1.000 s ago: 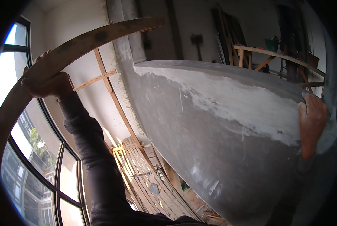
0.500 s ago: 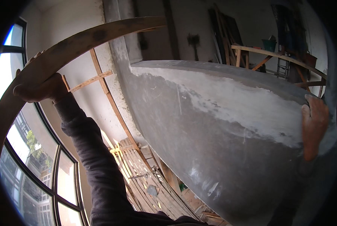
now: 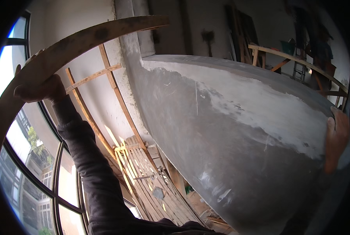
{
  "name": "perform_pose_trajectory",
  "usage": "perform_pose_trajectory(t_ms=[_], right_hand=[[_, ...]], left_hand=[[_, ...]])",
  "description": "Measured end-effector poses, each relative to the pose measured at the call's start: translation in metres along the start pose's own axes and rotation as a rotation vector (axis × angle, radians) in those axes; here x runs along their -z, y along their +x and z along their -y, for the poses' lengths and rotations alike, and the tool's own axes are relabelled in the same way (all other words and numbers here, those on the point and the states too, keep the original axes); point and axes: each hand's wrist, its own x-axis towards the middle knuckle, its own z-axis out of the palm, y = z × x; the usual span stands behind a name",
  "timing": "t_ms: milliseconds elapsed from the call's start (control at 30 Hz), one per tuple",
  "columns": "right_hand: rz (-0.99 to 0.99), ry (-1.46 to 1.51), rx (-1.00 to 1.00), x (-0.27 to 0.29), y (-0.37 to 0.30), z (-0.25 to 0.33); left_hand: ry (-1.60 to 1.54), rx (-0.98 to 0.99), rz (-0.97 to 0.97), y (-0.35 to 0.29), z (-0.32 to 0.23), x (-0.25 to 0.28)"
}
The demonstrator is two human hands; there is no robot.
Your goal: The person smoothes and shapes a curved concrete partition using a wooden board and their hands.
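Observation:
My left hand (image 3: pixel 45 89) is raised at the far left, closed around a long, flat wooden board (image 3: pixel 85 41). The board looks bowed in this picture and crosses the upper left, its far end in front of a pillar. Grey plaster covers the low wall (image 3: pixel 222 141) before me, with a paler, patchy band (image 3: pixel 257 100) below its top edge. At the right end my right hand (image 3: pixel 338 129) grips that top edge, thumb on the near face and other fingertips partly hidden. My right forearm is lost in shadow.
Tall framed windows (image 3: pixel 57 172) line the left. Timber poles with a crosspiece (image 3: pixel 92 80) lean against the white wall. Below lies a slatted plank platform (image 3: pixel 147 176) with a flat grey tool (image 3: pixel 158 192). Behind the low wall stand a wooden trestle (image 3: pixel 292 56) and a bucket (image 3: pixel 287 47).
The view has swung slightly, shifting the low wall and my right hand rightward in the picture. More of the leaning poles shows. Both hands keep their hold.

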Motion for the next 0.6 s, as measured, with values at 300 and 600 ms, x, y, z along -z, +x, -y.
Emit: perform_pose_trajectory(t_ms=[300,600], right_hand=[[0.025,-0.023,-0.006,-0.006,-0.007,-0.014],[0.069,-0.079,-0.077,-0.011,-0.011,-0.022]], left_hand=[[0.170,-0.055,0.058,0.004,0.015,0.029],[0.171,-0.021,0.138,-0.004,0.025,0.063]])
